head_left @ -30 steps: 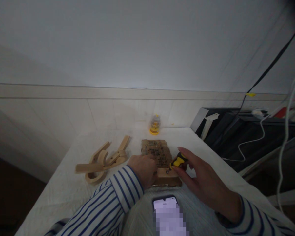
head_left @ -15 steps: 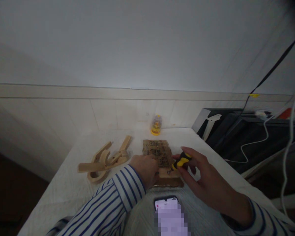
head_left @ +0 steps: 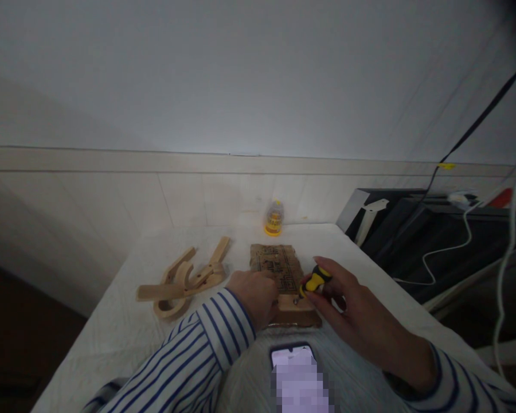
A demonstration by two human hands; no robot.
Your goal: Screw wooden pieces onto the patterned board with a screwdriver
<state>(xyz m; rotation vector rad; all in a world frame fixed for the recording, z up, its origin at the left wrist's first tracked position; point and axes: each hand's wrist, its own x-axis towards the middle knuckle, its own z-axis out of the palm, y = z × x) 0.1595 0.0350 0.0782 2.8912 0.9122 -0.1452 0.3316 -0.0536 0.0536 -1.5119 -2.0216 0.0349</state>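
In my right hand (head_left: 348, 304) is a short yellow-and-black screwdriver (head_left: 317, 280), gripped by its handle between thumb and fingers. Its tip meets a small metal screw (head_left: 296, 301) on a light wooden strip (head_left: 287, 303). My left hand (head_left: 254, 295) closes over the left end of that strip and presses it down; the fingertips are partly hidden. Under the strip lies a brown wrapped block (head_left: 279, 261) with dark printing. Curved and straight wooden pieces (head_left: 184, 281), joined together, lie left of my left hand.
A clear bottle-shaped case with a yellow base (head_left: 273, 219) stands at the back against the wall. Close to me lies a phone (head_left: 292, 351) with a lit screen. White cloth covers the table (head_left: 116, 321). Dark panels (head_left: 404, 229) and a white cable (head_left: 509, 241) are at the right.
The screwdriver handle has tilted and shifted slightly left, with my right fingers turned around it. My left hand and the wooden strip stay where they were.
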